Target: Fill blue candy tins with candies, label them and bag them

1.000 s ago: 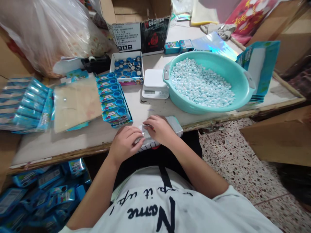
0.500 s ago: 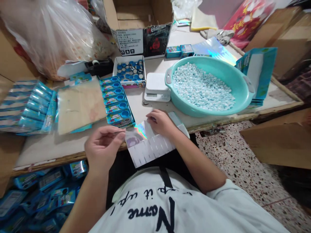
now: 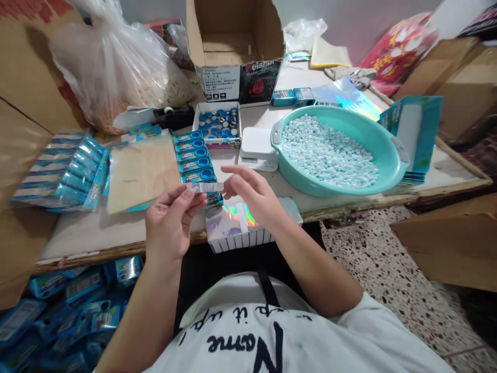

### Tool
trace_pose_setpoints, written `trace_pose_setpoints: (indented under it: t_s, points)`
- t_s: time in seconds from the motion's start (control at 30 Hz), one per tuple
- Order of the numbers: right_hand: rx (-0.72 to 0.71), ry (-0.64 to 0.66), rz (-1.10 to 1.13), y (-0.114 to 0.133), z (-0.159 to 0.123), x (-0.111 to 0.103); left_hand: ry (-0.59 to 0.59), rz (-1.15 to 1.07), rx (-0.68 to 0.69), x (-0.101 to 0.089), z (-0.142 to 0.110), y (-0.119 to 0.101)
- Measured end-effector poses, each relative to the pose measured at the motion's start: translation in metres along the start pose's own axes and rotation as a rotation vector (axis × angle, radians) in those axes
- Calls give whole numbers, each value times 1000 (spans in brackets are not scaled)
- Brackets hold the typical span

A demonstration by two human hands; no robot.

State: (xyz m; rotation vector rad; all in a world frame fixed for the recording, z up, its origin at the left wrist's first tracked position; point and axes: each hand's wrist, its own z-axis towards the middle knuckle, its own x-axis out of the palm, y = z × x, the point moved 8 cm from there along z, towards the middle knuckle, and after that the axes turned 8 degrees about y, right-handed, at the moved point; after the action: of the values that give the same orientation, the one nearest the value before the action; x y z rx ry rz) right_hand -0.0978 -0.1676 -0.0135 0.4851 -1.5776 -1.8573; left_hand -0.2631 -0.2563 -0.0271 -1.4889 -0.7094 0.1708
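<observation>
Left hand (image 3: 166, 217): thumb and fingers pinched tight on one end of a silvery strip (image 3: 209, 187).
Right hand (image 3: 250, 197): fingers bent, index reaching to the strip's other end; I cannot tell whether it grips or touches.
Strip: held in the air over the far left part of the pack (image 3: 252, 234).
Strip's feel: likely very light, thin and limp, easily creased; best taken by the tips of both ends.
Pack: below the right hand, shiny on top, lined along its near side.
Pack's feel: probably fairly stiff, with a slick, easily dented skin; best held by both ends, palms flat.
Pale band (image 3: 243, 217): across the pack's top.
Boxes (image 3: 194, 163): in a row, just beyond the pack's left end.
Scale (image 3: 258, 146): beyond the pack.
Basin (image 3: 384, 155): beyond and right of the pack, with many pellets (image 3: 326, 150).
</observation>
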Motion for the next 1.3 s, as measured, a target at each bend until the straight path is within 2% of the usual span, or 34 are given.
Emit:
trace_pose_setpoints:
  t_s: [0.2,0.33,0.43,0.53,0.7,0.9,1.1,1.2,1.3]
  points:
    - [41,-78,-45,-17,20,5,-41,46,-25,3,12,6]
    - [-35,-187,-159,-14,22,-5,-117,322,175,0,12,-9]
    - [18,-218,-311,-17,23,-10,-165,617,326,4,8,-23]
    - [113,-206,-380,-25,26,-12,-170,758,386,7,10,-28]
    - [114,-173,-476,-27,29,-11,-106,910,471,10,17,-27]
    - [127,-192,-569,-25,27,-11,-65,983,470,11,21,-25]
    - [144,-193,-559,-33,23,-10,-45,951,353,10,26,-21]
    - [146,-194,-515,-41,21,-6,-41,976,416,10,27,-21]
    - [145,-203,-495,-50,21,3,-85,977,469,1,30,-20]
